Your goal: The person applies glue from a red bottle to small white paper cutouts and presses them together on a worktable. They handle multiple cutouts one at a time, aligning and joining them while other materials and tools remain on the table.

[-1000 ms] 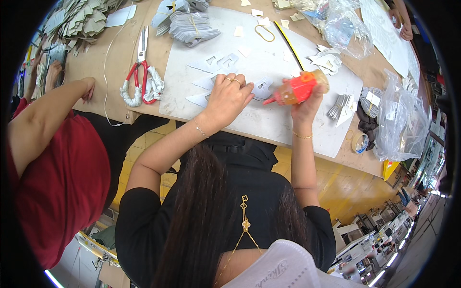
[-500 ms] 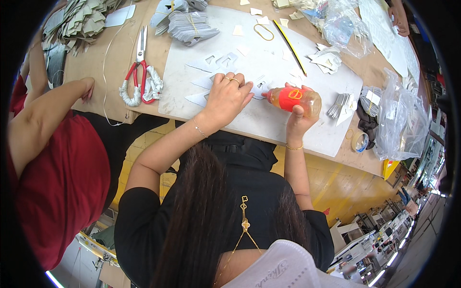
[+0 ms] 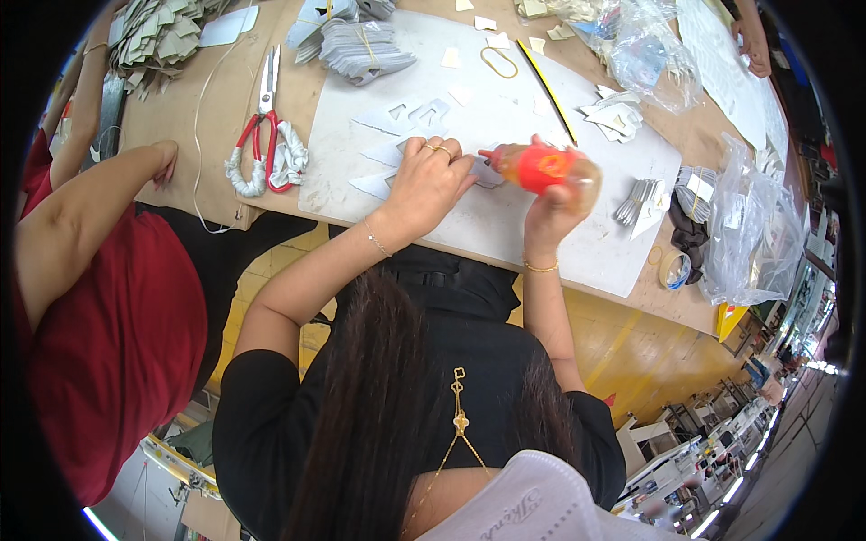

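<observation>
My right hand (image 3: 550, 216) is wrapped round a squeeze bottle (image 3: 585, 180) with a red label, red nozzle and amber contents; it is tilted nearly flat and blurred by motion. Its nozzle points left, close to the fingertips of my left hand (image 3: 426, 185). The left fingers are bent and together, pressing on a small grey cut piece (image 3: 487, 171) that sticks out at their right; the rest of it is hidden under the hand. More grey cut pieces (image 3: 383, 119) with cut-out openings lie in a row to the left, on a white sheet (image 3: 559, 257).
Red-handled scissors (image 3: 264, 126) lie to the left. A bundled grey stack (image 3: 365, 51), a yellow-black pencil (image 3: 547, 90) and a rubber band (image 3: 499, 63) lie farther back. Plastic bags (image 3: 753, 230) and a tape roll (image 3: 675, 269) are at right. A person in red (image 3: 126, 334) sits close at left.
My right hand has shifted the squeeze bottle slightly left, with its nozzle now farther from me and nearer the left fingertips. My left hand has barely moved.
</observation>
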`<state>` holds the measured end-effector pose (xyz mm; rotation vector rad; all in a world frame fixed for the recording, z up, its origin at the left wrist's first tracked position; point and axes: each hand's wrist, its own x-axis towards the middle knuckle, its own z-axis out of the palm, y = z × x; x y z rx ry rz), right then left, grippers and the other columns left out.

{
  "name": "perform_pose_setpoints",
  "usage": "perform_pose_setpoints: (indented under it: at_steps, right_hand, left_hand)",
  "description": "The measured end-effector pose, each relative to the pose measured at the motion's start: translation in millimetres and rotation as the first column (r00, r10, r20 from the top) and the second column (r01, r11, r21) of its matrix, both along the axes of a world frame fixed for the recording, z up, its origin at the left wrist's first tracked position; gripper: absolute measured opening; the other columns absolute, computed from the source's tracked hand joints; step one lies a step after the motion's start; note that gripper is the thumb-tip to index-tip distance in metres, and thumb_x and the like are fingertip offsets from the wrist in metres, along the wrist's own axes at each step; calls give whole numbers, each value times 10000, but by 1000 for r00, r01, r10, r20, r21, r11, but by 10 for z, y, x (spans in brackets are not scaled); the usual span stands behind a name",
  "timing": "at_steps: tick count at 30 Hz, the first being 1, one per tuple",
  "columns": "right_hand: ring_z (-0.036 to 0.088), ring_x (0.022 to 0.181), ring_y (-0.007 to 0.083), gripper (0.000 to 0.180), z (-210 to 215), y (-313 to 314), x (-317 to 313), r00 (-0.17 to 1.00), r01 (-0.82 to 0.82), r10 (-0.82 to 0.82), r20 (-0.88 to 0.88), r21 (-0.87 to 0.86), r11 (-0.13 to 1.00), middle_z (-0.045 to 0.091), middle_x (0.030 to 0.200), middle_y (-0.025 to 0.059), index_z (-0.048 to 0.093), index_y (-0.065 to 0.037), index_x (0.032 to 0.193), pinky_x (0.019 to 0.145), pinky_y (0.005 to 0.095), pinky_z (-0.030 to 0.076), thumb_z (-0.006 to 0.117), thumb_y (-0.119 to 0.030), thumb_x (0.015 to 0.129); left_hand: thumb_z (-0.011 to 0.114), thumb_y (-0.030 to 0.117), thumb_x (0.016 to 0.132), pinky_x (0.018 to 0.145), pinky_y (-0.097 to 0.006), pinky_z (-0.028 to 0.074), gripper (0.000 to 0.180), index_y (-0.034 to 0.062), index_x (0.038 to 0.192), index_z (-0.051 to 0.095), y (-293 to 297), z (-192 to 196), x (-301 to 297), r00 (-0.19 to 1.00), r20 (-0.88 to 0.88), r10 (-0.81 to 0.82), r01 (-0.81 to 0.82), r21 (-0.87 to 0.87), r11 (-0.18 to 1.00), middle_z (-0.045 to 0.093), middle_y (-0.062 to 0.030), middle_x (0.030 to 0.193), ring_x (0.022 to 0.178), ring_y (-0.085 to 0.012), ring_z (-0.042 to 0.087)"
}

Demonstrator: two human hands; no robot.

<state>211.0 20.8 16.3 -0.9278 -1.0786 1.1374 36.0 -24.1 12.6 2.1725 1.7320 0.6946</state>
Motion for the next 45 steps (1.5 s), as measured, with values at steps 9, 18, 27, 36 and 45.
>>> perform_pose_setpoints:
  at_steps: [9,18,27,36,45]
  right_hand:
    - [617,1115,371,906,263,358,644,867,240,-353,-352,-325,915,556,1196,114,492,-39,1237,991,513,505,589,-797,752]
    - [627,1086,365,866,213,232,751,849,245,-396,-350,-404,881,566,1179,121,510,-32,1215,974,503,512,568,-784,791]
    - [622,1092,408,860,308,235,686,876,225,-357,-323,-381,897,552,1186,124,456,-44,1280,973,518,515,580,-753,808]
    - [612,1089,389,879,93,236,813,901,192,-301,-312,-334,923,600,1115,148,500,-14,1255,919,504,516,578,-765,805]
    - [629,932,299,824,64,351,709,869,94,-282,-406,-425,901,633,1070,190,521,-72,1285,642,385,508,570,-754,824]
  left_hand:
    - [752,177,800,813,-362,370,170,74,926,703,-13,16,8,999,29,19,-21,61,998,604,-31,879,849,-208,559]
    - [730,126,836,761,-328,412,113,32,857,671,86,212,-15,944,324,56,46,-297,954,619,-53,750,706,-184,569]
    - [674,135,890,622,-301,460,158,-23,898,675,870,303,-78,874,458,161,53,-420,906,669,-101,736,643,-139,568]
    - [678,167,848,813,-425,521,187,17,953,715,879,124,-14,997,10,73,-71,-141,987,647,-169,923,902,-339,637]
    - [720,104,737,843,-423,482,372,24,1063,558,49,154,67,995,-12,-99,97,-97,991,579,-161,1014,963,-333,585]
